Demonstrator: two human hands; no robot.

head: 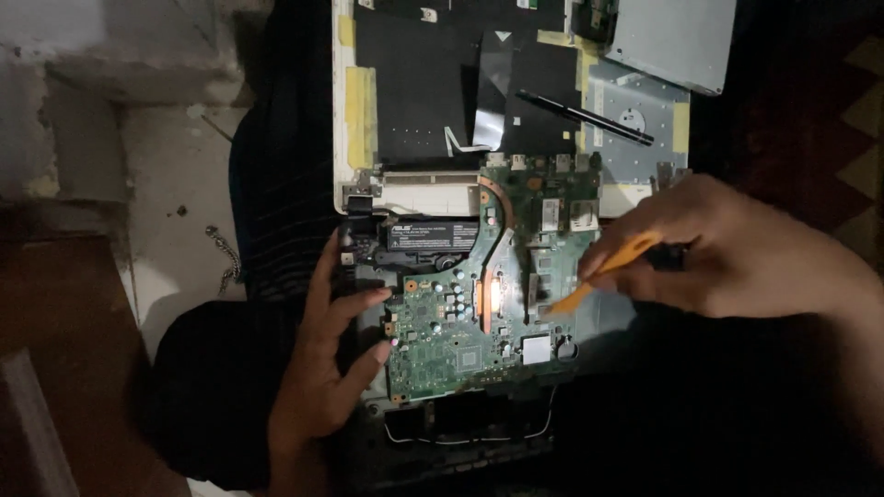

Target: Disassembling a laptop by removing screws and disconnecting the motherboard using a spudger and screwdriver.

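Pinching orange pry tool [603,271], rt hand [727,253]; lt hand [327,368] fingers spread, steadying green motherboard [451,340].

Dim, grainy view — bright glare on circuit board [479,304] — dark edges.

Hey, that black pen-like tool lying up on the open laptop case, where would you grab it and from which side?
Take the black tool around its middle, coming straight down from above. It lies flat and slanted on the laptop case, so fingers should close across its thin shaft from the two long sides. The right hand, already holding an orange pry tool, is nearer; the left hand rests on the green circuit board.
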